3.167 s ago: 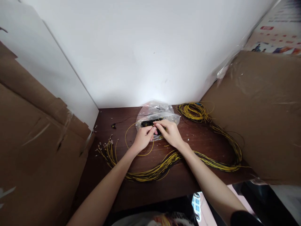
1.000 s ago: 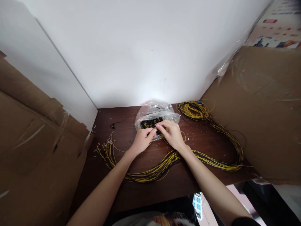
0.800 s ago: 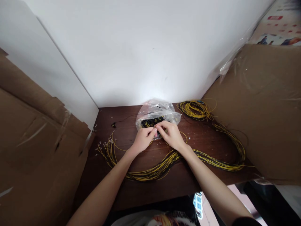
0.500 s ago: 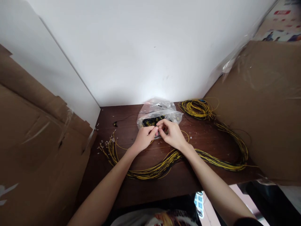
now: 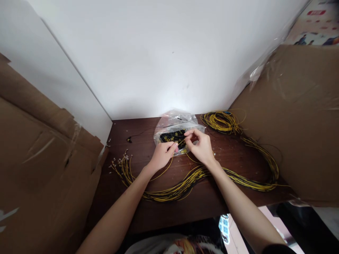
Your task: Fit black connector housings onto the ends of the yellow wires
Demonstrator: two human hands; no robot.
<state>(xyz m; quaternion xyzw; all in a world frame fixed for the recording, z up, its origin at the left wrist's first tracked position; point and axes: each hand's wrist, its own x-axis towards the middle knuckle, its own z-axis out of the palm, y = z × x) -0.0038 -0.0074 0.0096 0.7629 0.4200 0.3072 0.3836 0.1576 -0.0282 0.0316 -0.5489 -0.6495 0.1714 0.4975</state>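
My left hand [image 5: 164, 153] pinches a thin yellow wire [image 5: 181, 142] between thumb and forefinger. A short stretch of that wire runs up to my right hand [image 5: 199, 145], whose thumb and fingertip are also closed on it. Behind both hands lies a clear plastic bag [image 5: 172, 118] holding small black and yellow parts [image 5: 169, 136], too small to name. Below them a long bundle of yellow and black wires [image 5: 174, 190] curves across the brown tabletop [image 5: 182, 211]. At its left end are small whitish tips [image 5: 126, 157].
A coil of yellow wire [image 5: 221, 121] lies at the back right. Cardboard boxes stand at the left [image 5: 45, 169] and right [image 5: 299, 123], with a white wall [image 5: 164, 63] behind. A small black and yellow piece [image 5: 129, 139] sits left of the bag.
My right hand has moved a little to the right, away from my left hand, and a stretch of yellow wire now shows between them. My left hand has stayed about where it was.
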